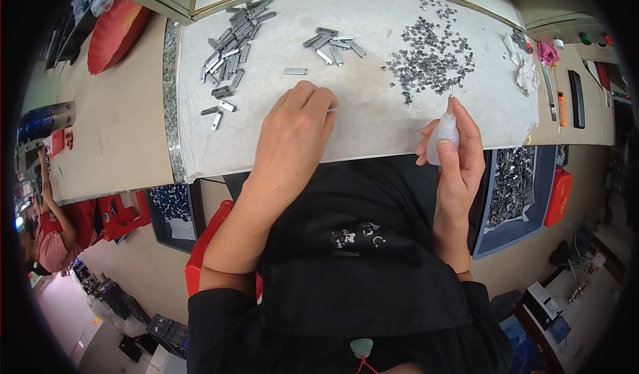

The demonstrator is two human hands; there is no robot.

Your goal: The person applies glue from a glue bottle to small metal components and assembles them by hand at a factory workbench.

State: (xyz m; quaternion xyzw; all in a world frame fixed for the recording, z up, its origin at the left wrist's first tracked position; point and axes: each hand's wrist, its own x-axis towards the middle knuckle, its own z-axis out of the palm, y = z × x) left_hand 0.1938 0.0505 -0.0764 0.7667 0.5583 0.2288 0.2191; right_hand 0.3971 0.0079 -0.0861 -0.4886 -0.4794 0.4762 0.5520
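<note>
My right hand (459, 161) is wrapped round a small translucent squeeze bottle (442, 149) with a thin needle tip. The tip points up at the lower edge of a spread of tiny dark metal pieces (432, 57). Over the white work surface, my left hand (293, 131) is closed with its fingers curled down. A sliver of something pale shows at its fingertips; the rest is hidden. Just beyond that hand lies a single flat metal bar (295, 71). A small cluster of similar bars (333, 43) sits farther off, and a larger heap of bars (233, 44) is to the left.
Crumpled white tissue (527, 74), an orange-handled tool (562, 109) and a black bar-shaped thing (576, 99) lie at the right. Below the table edge stand a grey bin of metal parts (482, 231) and a bin of blue parts (174, 241). Another person (56, 237) sits far left.
</note>
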